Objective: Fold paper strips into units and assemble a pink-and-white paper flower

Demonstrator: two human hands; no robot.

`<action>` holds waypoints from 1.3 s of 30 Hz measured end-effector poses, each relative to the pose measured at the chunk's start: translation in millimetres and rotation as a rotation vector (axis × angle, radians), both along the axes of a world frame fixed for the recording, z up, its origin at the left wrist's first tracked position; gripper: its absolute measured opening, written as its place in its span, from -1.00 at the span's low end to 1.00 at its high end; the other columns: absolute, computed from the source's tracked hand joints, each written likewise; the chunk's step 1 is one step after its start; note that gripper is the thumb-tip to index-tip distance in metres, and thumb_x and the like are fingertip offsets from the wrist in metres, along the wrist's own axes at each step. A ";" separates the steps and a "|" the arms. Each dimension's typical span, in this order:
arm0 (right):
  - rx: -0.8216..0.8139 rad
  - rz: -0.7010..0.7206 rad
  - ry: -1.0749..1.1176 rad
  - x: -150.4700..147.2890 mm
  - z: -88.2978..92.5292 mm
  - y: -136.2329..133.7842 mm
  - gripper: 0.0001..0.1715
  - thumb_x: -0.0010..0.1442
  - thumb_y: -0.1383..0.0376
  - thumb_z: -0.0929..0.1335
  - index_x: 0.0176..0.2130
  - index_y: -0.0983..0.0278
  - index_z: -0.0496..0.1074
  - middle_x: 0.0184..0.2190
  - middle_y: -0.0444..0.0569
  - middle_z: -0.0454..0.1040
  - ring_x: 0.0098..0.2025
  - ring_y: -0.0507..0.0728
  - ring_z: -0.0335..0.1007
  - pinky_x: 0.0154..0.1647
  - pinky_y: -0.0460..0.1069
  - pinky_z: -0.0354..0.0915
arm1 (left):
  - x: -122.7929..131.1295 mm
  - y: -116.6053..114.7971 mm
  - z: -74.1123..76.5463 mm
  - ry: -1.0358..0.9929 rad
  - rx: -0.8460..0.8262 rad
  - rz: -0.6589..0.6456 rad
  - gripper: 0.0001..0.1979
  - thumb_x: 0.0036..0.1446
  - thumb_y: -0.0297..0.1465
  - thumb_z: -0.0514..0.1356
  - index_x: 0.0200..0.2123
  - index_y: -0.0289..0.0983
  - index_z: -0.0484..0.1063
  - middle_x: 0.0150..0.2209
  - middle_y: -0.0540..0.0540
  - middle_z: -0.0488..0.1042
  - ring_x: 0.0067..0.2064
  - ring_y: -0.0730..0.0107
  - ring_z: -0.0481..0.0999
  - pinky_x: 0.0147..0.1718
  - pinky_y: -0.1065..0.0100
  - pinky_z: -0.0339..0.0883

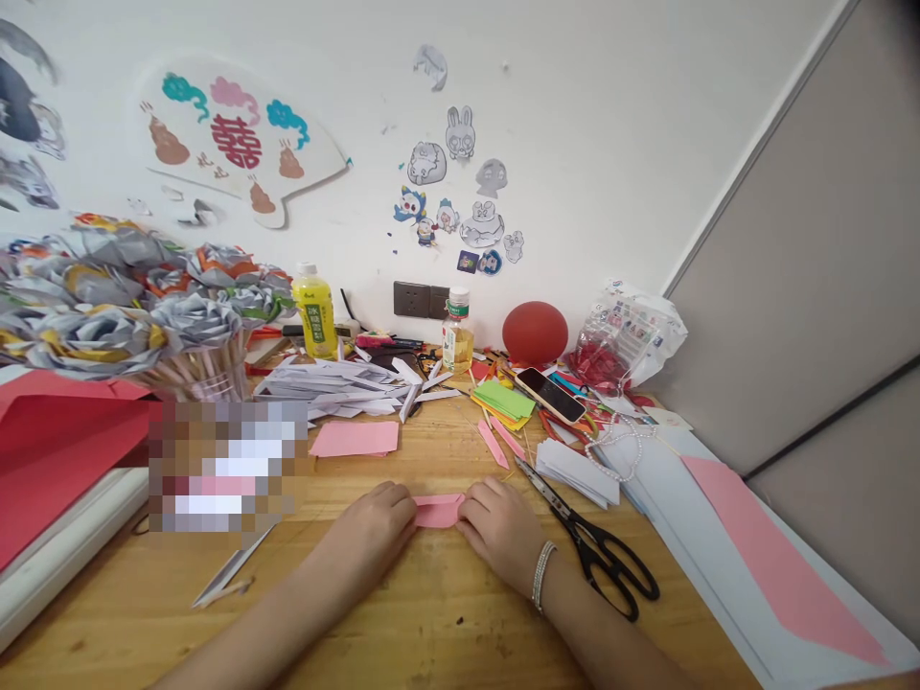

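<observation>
A small piece of pink paper (pixel 437 512) lies low over the wooden table between my two hands, its upper edge folded over. My left hand (pixel 380 517) grips its left end with curled fingers. At the right end, my right hand (pixel 499 527) pinches the paper; a beaded bracelet circles that wrist. Both hands hide the ends of the paper. Black-handled scissors (pixel 586 537) rest just right of my right hand, blades pointing up and left. Beyond my hands sit a stack of pink paper (pixel 356 439) and two folded pink strips (pixel 494 444).
White folded strips (pixel 337 385) pile up at the back. Green paper (pixel 505 398), a phone (pixel 550 395), white paper slips (pixel 579 471) and a red balloon (pixel 535 333) stand back right. Paper flowers (pixel 194 316) and a yellow bottle (pixel 314 311) occupy the left. Large sheets (pixel 690 508) line the right edge.
</observation>
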State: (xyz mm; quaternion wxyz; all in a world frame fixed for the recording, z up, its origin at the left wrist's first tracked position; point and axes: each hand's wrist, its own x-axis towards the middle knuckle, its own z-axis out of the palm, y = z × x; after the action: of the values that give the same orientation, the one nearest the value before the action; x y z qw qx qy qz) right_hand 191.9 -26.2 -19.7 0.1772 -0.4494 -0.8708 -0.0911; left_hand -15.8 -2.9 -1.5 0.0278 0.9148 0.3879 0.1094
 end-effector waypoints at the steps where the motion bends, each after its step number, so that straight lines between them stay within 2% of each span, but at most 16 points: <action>1: 0.001 0.001 -0.001 0.0 0.0 0.3 -0.91 0.17 0.32 0.33 -0.39 0.28 0.37 -0.38 -0.11 0.40 -0.31 0.08 0.20 -0.34 -0.04 0.08 | 0.0 -0.3 0.5 0.001 -0.006 0.000 -0.76 0.17 -0.53 -0.01 -0.45 -0.32 0.41 -0.40 -0.10 0.44 -0.35 0.33 0.40 -0.36 0.35 0.27; 8: 0.040 0.041 -0.109 -2.7 -6.2 3.4 -0.84 0.17 0.41 0.30 -0.46 0.28 0.34 -0.45 -0.10 0.38 -0.37 0.09 0.16 -0.39 -0.02 0.04 | 1.1 -1.4 2.0 0.014 -0.007 0.010 -0.77 0.17 -0.53 0.00 -0.44 -0.32 0.42 -0.40 -0.12 0.44 -0.34 0.31 0.40 -0.37 0.34 0.27; 13: -0.107 -0.030 0.085 -5.2 -0.7 2.0 -0.90 0.17 0.41 0.29 -0.40 0.27 0.34 -0.40 -0.11 0.36 -0.30 0.07 0.18 -0.31 -0.05 0.09 | 0.0 2.3 -7.5 -0.025 0.034 0.016 -0.77 0.18 -0.52 -0.01 -0.45 -0.32 0.39 -0.41 -0.11 0.42 -0.36 0.31 0.39 -0.37 0.33 0.26; 17: -0.163 -0.128 0.207 -7.1 -0.8 0.8 -0.95 0.13 0.37 0.33 -0.39 0.27 0.34 -0.37 -0.10 0.34 -0.27 0.08 0.19 -0.28 -0.05 0.09 | 1.8 2.8 -10.6 -0.088 0.051 0.054 -0.74 0.20 -0.50 -0.04 -0.46 -0.32 0.38 -0.42 -0.10 0.41 -0.36 0.32 0.37 -0.36 0.32 0.26; 24: -0.198 -0.249 0.319 -13.2 -4.8 3.1 -0.87 0.08 0.35 0.36 -0.48 0.27 0.33 -0.44 -0.13 0.33 -0.31 0.08 0.19 -0.32 -0.05 0.06 | 10.1 -4.2 -0.6 -0.052 0.055 0.152 -0.75 0.16 -0.54 -0.07 -0.44 -0.33 0.38 -0.38 -0.16 0.42 -0.32 0.26 0.39 -0.31 0.27 0.29; 30: -0.214 -0.320 0.359 -17.4 -4.8 4.1 -0.86 0.04 0.36 0.38 -0.51 0.27 0.33 -0.45 -0.13 0.35 -0.31 0.08 0.20 -0.30 -0.04 0.04 | 16.0 -6.9 6.2 0.083 0.018 0.251 -0.79 0.13 -0.52 -0.02 -0.37 -0.36 0.42 -0.33 -0.21 0.45 -0.25 0.14 0.42 -0.26 0.17 0.28; 34: -0.207 -0.344 0.365 -19.3 -6.3 2.0 -0.85 0.04 0.36 0.38 -0.51 0.26 0.33 -0.44 -0.13 0.35 -0.31 0.09 0.20 -0.30 -0.04 0.04 | 20.1 -11.3 12.2 0.152 0.079 0.279 -0.79 0.12 -0.56 -0.01 -0.38 -0.38 0.42 -0.34 -0.24 0.46 -0.26 0.09 0.43 -0.30 0.15 0.28; 37: -0.182 -0.341 0.354 -19.8 -7.8 1.0 -0.85 0.05 0.35 0.37 -0.50 0.26 0.32 -0.44 -0.12 0.35 -0.31 0.10 0.20 -0.30 -0.03 0.04 | 24.6 -20.3 11.4 0.211 0.174 0.206 -0.78 0.09 -0.63 -0.01 -0.38 -0.38 0.42 -0.35 -0.22 0.46 -0.29 0.10 0.42 -0.35 0.16 0.29; 39: -0.167 -0.342 0.341 -20.2 -8.2 0.9 -0.85 0.07 0.35 0.36 -0.50 0.26 0.32 -0.44 -0.11 0.34 -0.31 0.10 0.20 -0.31 -0.03 0.05 | 28.7 -28.6 4.2 0.214 0.231 0.063 -0.79 0.09 -0.63 0.01 -0.34 -0.37 0.44 -0.34 -0.20 0.47 -0.28 0.12 0.42 -0.33 0.18 0.30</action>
State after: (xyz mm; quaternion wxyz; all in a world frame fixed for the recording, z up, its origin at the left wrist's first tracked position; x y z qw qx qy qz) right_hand 171.6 -25.3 -27.9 0.2658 -0.6121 -0.7442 0.0298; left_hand 12.9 -31.5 2.6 -0.1226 0.9057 0.4020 0.0558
